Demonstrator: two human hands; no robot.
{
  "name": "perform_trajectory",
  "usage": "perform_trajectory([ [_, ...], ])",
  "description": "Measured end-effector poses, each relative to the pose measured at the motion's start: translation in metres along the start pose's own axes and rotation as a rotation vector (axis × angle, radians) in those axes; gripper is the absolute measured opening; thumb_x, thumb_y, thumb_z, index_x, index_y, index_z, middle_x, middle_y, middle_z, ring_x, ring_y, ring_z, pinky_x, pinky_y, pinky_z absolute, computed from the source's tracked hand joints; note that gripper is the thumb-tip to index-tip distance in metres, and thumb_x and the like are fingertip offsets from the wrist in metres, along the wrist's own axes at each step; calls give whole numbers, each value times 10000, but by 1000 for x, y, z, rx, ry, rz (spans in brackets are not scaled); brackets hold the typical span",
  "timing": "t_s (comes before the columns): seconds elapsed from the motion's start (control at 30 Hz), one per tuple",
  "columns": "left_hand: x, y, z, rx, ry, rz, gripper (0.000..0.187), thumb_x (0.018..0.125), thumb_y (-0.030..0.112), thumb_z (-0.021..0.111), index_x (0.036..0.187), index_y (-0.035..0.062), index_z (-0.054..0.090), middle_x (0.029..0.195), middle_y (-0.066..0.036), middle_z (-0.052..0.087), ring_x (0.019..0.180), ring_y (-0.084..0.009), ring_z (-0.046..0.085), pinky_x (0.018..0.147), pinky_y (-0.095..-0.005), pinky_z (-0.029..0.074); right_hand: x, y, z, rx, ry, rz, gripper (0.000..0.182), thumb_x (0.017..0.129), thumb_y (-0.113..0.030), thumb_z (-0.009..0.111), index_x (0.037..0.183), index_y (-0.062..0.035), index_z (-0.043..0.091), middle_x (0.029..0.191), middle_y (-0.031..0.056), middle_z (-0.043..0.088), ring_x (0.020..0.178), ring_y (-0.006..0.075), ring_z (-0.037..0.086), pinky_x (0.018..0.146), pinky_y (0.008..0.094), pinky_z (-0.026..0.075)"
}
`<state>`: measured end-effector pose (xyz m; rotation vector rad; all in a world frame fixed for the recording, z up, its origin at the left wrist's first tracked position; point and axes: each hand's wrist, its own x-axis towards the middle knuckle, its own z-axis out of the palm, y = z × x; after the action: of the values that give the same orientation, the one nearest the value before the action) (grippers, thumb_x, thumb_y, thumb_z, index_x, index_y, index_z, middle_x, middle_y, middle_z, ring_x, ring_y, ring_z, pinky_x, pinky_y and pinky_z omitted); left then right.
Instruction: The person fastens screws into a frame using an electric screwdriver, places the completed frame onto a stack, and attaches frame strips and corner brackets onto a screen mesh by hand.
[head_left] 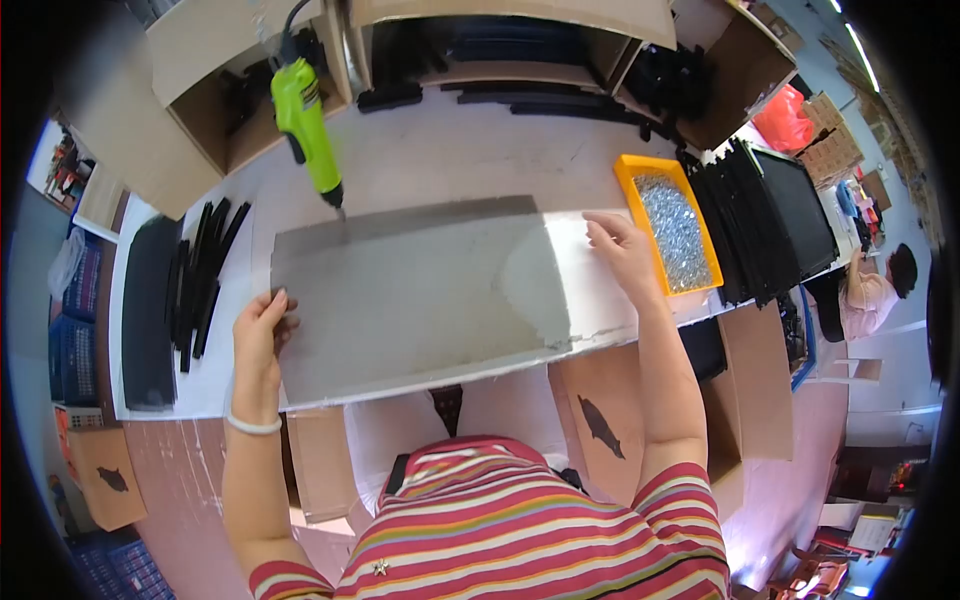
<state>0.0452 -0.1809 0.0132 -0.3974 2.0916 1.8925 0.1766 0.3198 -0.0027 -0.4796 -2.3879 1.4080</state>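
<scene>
Stretching lengthwise left to right, the grey sheet lies nearest the left hand, curled at its edge, grip unclear. Past its other end, the right hand hangs loosely open, seemingly empty.

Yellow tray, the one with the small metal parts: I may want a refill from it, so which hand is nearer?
Right. The right hand is just left of the yellow tray; the left hand is across the grey sheet, at its left edge.
</scene>
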Motion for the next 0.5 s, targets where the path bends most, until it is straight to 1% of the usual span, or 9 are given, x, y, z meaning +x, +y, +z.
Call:
perform_trajectory([
  [0.07,11,-5,-11,-19,7,5,254,949,253,736,1117,63,713,938,-10,718,731,-97,637,648,-224,437,22,-7,0,-41,-11,9,298,1011,-205,654,1234,-17,715,1129,68,718,991,152,684,836,268,551],
  [0.17,19,-2,-25,-34,2,20,276,947,235,743,1141,43,707,933,-10,707,714,-92,620,637,-227,439,58,-21,3,-219,0,-97,300,997,-208,656,1225,-21,712,1176,101,707,1016,203,688,875,305,544],
  [0.23,22,-4,-33,259,-39,118,315,928,194,756,1169,2,694,906,-27,698,721,-123,621,650,-274,473,87,-21,8,-369,97,-222,256,968,-141,633,1163,0,720,1125,155,702,987,288,703,882,335,546],
  [0.27,16,-1,-30,710,135,345,375,870,131,784,1193,-23,675,1001,-94,693,845,-224,649,765,-353,513,102,-26,8,-472,66,-233,277,962,-110,602,1208,-21,695,1208,166,676,1039,335,693,921,388,547],
  [0.3,6,3,-27,706,140,356,375,870,131,784,1193,-23,675,1001,-94,693,845,-224,649,765,-353,513,121,-19,10,-470,74,-243,277,962,-110,602,1208,-21,695,1208,166,676,1039,335,693,921,388,547],
  [0.37,-27,20,-9,1147,409,860,417,810,82,796,1192,-23,665,1148,-148,658,1013,-325,625,913,-424,497,161,3,19,-785,190,-362,329,958,-106,587,1274,-49,656,1279,170,645,1074,364,686,960,433,542],
  [0.4,-37,21,-3,1014,266,824,426,794,74,803,1188,-12,667,1214,-161,635,1098,-348,600,970,-435,477,175,1,20,-790,141,-309,423,946,-110,587,1366,-68,594,1357,169,606,1190,354,637,1020,442,519],
  [0.43,-47,20,2,883,122,781,436,778,66,810,1185,0,668,1280,-173,613,1182,-371,575,1026,-447,458,192,6,22,-786,146,-313,423,946,-110,587,1366,-68,594,1357,169,606,1190,354,637,1020,442,519],
  [0.5,-71,21,20,899,-46,816,438,778,66,816,1189,19,672,1332,-173,612,1305,-377,537,1091,-459,437,223,22,29,-934,112,-266,470,939,-111,589,1406,-70,555,1416,164,571,1312,339,554,1072,423,486],
])
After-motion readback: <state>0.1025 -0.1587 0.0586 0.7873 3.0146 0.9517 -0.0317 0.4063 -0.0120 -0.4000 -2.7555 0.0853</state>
